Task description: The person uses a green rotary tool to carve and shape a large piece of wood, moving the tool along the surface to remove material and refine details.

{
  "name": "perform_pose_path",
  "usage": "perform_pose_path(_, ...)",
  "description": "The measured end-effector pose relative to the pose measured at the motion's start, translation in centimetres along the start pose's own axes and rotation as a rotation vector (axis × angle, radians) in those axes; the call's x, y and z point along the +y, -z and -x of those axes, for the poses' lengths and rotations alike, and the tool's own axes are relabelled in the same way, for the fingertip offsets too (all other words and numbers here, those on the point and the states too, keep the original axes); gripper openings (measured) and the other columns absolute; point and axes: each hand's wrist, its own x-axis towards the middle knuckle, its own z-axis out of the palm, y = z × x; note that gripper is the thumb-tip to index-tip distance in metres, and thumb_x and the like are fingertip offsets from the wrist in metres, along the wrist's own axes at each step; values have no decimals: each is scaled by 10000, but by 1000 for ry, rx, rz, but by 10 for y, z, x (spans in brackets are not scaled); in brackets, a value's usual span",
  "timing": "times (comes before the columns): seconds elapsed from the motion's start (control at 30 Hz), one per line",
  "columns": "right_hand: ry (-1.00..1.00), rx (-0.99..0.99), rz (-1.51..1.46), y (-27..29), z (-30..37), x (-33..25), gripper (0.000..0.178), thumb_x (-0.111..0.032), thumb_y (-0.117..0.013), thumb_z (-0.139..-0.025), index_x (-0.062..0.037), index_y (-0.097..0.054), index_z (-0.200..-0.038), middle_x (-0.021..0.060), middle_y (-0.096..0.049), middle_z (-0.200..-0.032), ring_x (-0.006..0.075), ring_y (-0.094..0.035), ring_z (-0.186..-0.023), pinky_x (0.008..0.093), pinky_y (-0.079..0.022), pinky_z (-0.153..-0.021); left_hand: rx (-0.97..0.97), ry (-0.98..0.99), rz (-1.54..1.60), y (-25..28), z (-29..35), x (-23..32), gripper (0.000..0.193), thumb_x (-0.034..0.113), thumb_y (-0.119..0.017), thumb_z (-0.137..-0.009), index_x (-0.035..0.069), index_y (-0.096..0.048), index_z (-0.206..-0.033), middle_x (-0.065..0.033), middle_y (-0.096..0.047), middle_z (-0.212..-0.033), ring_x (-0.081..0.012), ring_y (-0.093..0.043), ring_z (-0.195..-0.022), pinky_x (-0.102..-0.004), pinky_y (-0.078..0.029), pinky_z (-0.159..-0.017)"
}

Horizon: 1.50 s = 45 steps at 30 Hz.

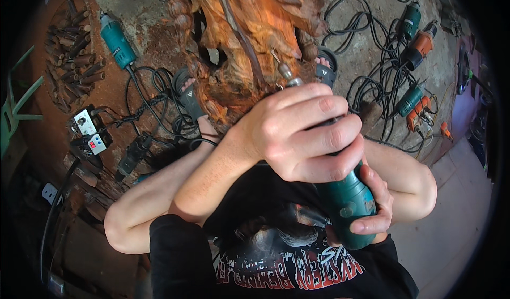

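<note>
Left hand (303, 131) and right hand (374, 206), fingers wrapped around green rotary grinder (345, 201); steady two-handed pressure should keep its bit (279, 65) controlled on the carved wood (249, 28).

The left hand (300, 131) covers the middle of the green grinder (345, 201); its bit's tip (276, 57) blurs against the carved wood (249, 28), whose top the upper edge cuts off

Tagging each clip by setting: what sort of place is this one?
Most likely a woodcarving workshop. Both hands grip a green rotary grinder against a large carved orange wood piece; more power tools and tangled black cables lie on a dusty concrete floor.
</note>
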Motion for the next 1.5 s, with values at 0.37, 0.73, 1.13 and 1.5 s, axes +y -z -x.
perform_pose_path(0.37,21,33,85,11,-3,4,708,-85,-818,-794,-290,-439,-1356,415,-358,-1536,554,-479,-1406,548,-427,-1198,-57,49,27,5,2,-8,284,78,-812,-725,67,-703,-987,-83,-697,-957,-261,-702,-796,-379,-590,-648)
perform_pose_path(0.73,-168,342,176,-52,8,-29,644,-341,-892,-737,-351,-499,-1247,405,-372,-1537,562,-493,-1382,599,-460,-1147,-33,-32,91,0,3,-8,248,71,-815,-726,73,-701,-946,-75,-689,-924,-242,-696,-777,-363,-591,-649)
perform_pose_path(1.13,-92,582,46,-103,32,-28,713,-200,-896,-669,-323,-519,-1262,434,-378,-1522,540,-577,-1292,554,-526,-1067,-9,-88,144,-3,5,-7,238,54,-811,-731,55,-683,-932,-66,-675,-900,-233,-694,-762,-356,-591,-654)
perform_pose_path(1.5,-54,430,74,-69,-9,-25,683,-230,-936,-665,-304,-549,-1223,464,-325,-1541,643,-519,-1292,584,-505,-1076,11,-45,132,-5,5,-6,258,56,-828,-721,53,-672,-926,-67,-667,-905,-237,-692,-758,-353,-589,-640)
